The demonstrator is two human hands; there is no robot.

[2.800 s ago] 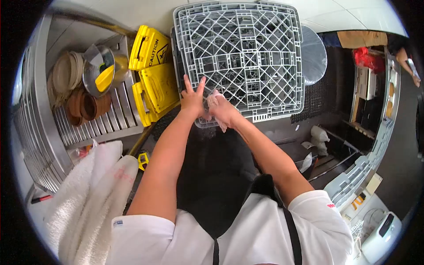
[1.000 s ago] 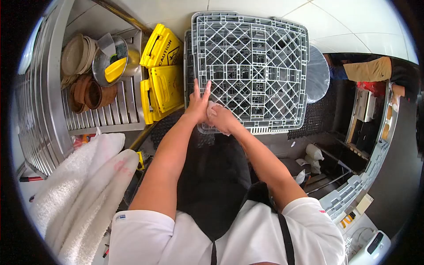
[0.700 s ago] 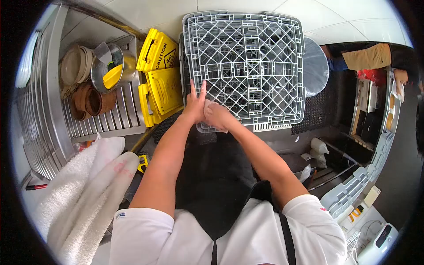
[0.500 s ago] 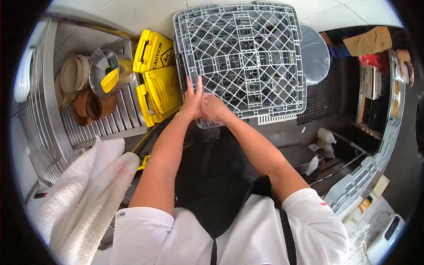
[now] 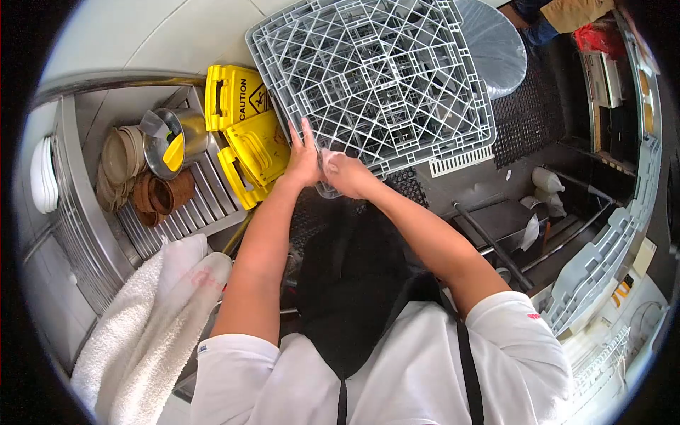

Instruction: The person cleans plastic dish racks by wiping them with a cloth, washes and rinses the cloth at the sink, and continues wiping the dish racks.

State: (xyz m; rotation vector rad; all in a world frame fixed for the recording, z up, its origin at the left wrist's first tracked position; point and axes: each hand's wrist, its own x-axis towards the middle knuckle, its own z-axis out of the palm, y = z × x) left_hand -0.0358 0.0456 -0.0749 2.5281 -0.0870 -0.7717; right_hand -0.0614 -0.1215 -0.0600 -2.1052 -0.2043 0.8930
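Observation:
Both hands are close together at the near left corner of a stack of grey plastic dish racks [image 5: 386,85]. My left hand [image 5: 303,159] has two fingers stretched out and apart, pointing away along the rack's edge, with nothing visible in it. Close beside it, my right hand [image 5: 347,176] is closed with its fingers curled. A pale, shiny patch shows at its fingers; whether this is wet skin, foam or thin plastic I cannot tell. Whether either hand touches the rack is unclear.
Yellow caution signs [image 5: 251,134] stand left of the racks. A metal slatted shelf [image 5: 212,205] holds bowls, brown baskets [image 5: 166,191] and a metal pot. White towels [image 5: 152,319] hang at lower left. A plastic-covered round bin [image 5: 492,49] stands behind right, near another person's legs.
My view has turned, so the racks appear tilted and higher in the picture. My hands stay together beside the rack corner, the right one still closed.

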